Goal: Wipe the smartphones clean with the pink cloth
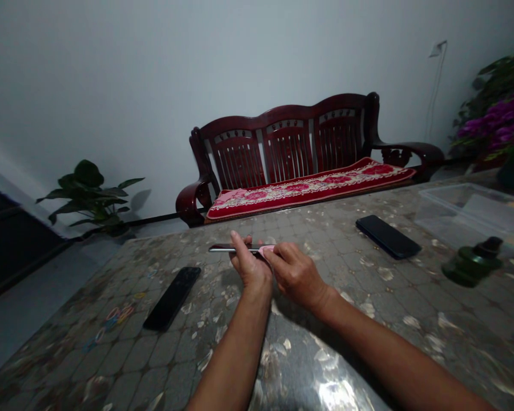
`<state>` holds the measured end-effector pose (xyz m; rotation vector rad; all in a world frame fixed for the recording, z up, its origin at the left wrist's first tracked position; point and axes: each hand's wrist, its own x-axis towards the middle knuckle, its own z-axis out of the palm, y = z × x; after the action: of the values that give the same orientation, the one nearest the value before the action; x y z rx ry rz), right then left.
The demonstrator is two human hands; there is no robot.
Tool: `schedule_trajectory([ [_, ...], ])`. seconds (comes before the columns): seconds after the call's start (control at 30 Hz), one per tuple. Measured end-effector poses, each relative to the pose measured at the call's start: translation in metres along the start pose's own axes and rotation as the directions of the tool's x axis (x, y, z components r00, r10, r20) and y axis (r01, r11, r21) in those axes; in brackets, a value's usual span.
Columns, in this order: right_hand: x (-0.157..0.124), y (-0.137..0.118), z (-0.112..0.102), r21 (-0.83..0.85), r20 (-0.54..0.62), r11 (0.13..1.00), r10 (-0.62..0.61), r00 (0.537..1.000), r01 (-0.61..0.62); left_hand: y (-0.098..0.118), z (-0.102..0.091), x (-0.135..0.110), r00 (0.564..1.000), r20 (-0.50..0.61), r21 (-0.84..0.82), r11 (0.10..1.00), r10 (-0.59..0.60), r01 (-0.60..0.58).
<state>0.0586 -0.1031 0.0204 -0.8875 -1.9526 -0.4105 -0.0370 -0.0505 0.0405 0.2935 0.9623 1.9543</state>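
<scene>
A thin dark phone (223, 248) lies nearly level above the table, seen almost edge-on. My left hand (249, 264) grips it from below, with the thumb along the near side and fingertips showing behind. A small pink cloth (265, 249) is pinched in my right hand (294, 271) and touches the phone's right end. The fingers of my right hand are closed, and they hide most of the cloth. One black phone (172, 299) lies on the table to the left of my hands, and another dark phone (388, 236) lies to the right.
The table (317, 365) has a patterned, shiny cover. Colourful rubber bands (119, 314) lie at left. A green bottle (472, 264) with a black top and a clear plastic box (449, 211) are at right. Beyond stands a wooden bench (282, 123) with a red cushion (308, 188).
</scene>
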Motion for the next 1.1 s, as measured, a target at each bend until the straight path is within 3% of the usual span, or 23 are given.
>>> schedule_trajectory([
  [0.17, 0.002, 0.002, -0.005, 0.015, -0.004, 0.999, -0.032, 0.999, 0.032, -0.005, -0.003, -0.004, 0.996, 0.073, 0.003, 0.999, 0.053, -0.054],
  [0.4, -0.002, 0.014, -0.007, 0.03, -0.012, 1.0, 0.011, 1.0, -0.01, 0.006, -0.003, 0.006, 0.99, 0.075, -0.01, 0.993, 0.116, -0.116],
  [0.53, 0.0, 0.009, -0.004, 0.042, -0.008, 0.998, 0.039, 0.999, -0.039, 0.001, -0.003, 0.003, 0.994, 0.059, 0.001, 0.995, 0.095, -0.096],
  [0.7, 0.001, 0.005, -0.005, 0.093, 0.005, 0.996, -0.012, 1.0, 0.012, -0.009, -0.002, -0.007, 0.995, 0.093, 0.027, 0.999, 0.044, -0.047],
  [0.9, -0.003, 0.019, -0.008, 0.085, -0.024, 0.996, -0.034, 0.999, 0.036, 0.006, -0.003, 0.003, 0.984, 0.114, -0.021, 0.991, 0.135, -0.133],
  [1.1, -0.002, 0.018, -0.006, 0.095, -0.031, 0.995, 0.007, 0.999, -0.004, 0.012, -0.004, 0.009, 0.996, 0.053, -0.019, 0.997, 0.078, -0.077],
])
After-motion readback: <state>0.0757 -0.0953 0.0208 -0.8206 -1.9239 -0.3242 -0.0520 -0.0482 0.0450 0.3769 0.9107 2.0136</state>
